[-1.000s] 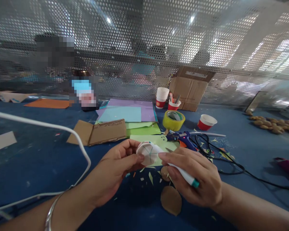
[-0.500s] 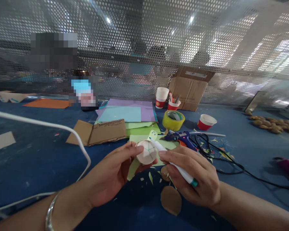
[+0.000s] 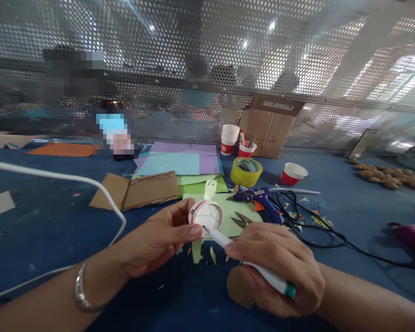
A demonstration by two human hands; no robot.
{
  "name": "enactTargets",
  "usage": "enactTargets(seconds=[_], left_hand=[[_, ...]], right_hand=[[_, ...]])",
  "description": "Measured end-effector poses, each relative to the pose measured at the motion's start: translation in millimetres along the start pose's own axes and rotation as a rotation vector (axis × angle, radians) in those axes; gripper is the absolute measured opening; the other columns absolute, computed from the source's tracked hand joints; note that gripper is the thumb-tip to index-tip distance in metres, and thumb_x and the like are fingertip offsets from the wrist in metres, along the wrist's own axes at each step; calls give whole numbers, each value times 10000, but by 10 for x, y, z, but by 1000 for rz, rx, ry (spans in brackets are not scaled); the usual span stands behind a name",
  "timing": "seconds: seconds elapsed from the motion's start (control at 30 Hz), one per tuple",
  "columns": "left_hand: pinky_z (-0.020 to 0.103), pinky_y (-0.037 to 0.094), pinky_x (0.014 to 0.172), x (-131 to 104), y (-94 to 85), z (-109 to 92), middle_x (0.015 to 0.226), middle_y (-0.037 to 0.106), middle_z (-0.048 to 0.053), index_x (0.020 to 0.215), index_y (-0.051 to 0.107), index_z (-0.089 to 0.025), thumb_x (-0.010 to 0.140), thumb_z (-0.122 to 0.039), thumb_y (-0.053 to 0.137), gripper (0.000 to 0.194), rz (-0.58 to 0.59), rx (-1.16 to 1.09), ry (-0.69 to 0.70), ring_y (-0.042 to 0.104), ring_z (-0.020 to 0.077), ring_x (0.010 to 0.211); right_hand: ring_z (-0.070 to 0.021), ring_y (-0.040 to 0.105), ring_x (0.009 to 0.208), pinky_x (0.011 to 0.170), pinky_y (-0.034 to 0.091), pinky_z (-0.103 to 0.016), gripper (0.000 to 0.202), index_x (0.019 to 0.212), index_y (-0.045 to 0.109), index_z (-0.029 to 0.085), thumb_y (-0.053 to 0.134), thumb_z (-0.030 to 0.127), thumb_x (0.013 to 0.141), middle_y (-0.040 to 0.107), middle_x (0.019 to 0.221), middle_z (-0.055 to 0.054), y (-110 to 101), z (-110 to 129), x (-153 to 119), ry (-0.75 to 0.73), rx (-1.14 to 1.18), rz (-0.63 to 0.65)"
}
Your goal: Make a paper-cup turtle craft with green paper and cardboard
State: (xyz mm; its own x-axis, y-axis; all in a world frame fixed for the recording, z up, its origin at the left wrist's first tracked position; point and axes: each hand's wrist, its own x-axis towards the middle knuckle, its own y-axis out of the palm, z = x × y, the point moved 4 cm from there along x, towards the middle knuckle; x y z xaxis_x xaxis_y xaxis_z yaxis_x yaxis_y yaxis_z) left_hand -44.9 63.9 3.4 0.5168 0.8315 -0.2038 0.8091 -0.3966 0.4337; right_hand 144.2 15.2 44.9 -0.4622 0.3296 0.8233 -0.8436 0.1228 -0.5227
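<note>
My left hand [image 3: 162, 237] grips the side of a white paper cup bottom [image 3: 207, 216] with green lines drawn across its round face. A pale green paper head [image 3: 210, 189] with a small drawn face sticks up from its far edge, and a green paper strip [image 3: 196, 250] hangs at the near side. Between the fingers of my right hand [image 3: 280, 267] is a white marker [image 3: 221, 237] with a green end, its tip at the cup's near rim. Scissors [image 3: 241, 219] lie just beyond my right hand, their handles hidden. A brown cardboard disc [image 3: 238, 287] lies partly under that hand.
A blue glue gun [image 3: 259, 196] with a black cord [image 3: 304, 236] lies right of centre. Behind it stand yellow tape [image 3: 246, 172] and paper cups [image 3: 230, 139]. Folded cardboard [image 3: 150, 190], coloured paper [image 3: 173, 163] and a white cable [image 3: 90, 182] are toward the left.
My left hand has tilted and turned the cup bottom, so its rim and the paper head show more. The marker tip has moved from the far edge to the near edge. The scissors now show.
</note>
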Motion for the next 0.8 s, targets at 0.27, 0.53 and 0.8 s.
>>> enactTargets(seconds=[0.27, 0.53, 0.8], left_hand=[[271, 408, 819, 48, -11, 32, 862, 570, -20, 812, 592, -207, 707, -363, 879, 343, 19, 13, 2, 544, 161, 888], [290, 412, 753, 41, -49, 43, 912, 622, 21, 882, 619, -206, 755, -386, 830, 305, 53, 61, 24, 562, 185, 877], [285, 381, 755, 48, -52, 48, 966, 593, 21, 995, 624, -212, 750, -469, 824, 408, 33, 127, 0, 505, 175, 885]], right_hand=[[-174, 731, 734, 676, 622, -307, 279, 1123, 643, 116, 564, 76, 859, 780, 853, -71, 39, 2, -43, -4, 55, -36], [-177, 724, 735, 671, 609, -303, 239, 1056, 670, 69, 565, 55, 842, 772, 843, -94, 30, -3, -44, -15, 100, -95], [-170, 730, 741, 679, 611, -298, 229, 1061, 665, 76, 563, 64, 857, 775, 851, -86, 31, -4, -38, -13, 89, -86]])
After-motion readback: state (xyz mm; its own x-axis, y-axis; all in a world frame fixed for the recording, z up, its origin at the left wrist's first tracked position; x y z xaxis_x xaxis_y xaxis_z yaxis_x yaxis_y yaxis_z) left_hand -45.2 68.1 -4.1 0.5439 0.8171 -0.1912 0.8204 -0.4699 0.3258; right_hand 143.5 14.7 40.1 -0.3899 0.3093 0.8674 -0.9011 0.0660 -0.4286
